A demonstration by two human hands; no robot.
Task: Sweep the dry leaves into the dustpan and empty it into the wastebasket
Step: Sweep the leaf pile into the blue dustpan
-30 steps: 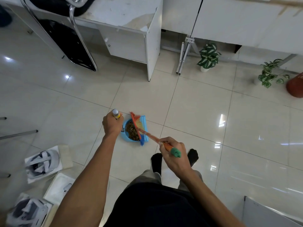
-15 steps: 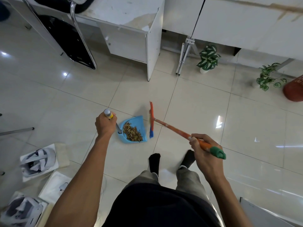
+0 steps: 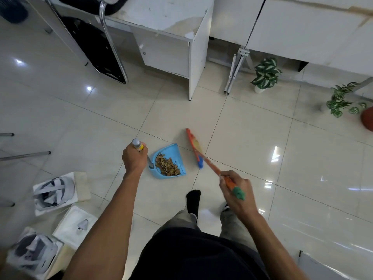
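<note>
The broom (image 3: 194, 145) has swung clear to the right of the blue dustpan (image 3: 170, 150), where the dry leaves (image 3: 167, 167) lie heaped. The left hand (image 3: 134, 159) grips the pan's upright handle and the right hand (image 3: 238, 195) wraps the broomstick. Sweeping looks finished; emptying remains.

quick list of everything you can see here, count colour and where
dustpan: one, blue, centre, ahead of the feet
dry leaves: one pile, brown, inside the dustpan
broom: one, orange with green cap, right of the dustpan, apart from it
potted plants: two, green and white, far right
desk: one, white, top centre
chair: one, black with chrome frame, top left
white boxes: three, lower left, grey headsets in two
reddish container: one, right edge, cut off
left hand: grips the dustpan's handle
right hand: grips the broom's handle
feet: two, black socks, bottom centre
</note>
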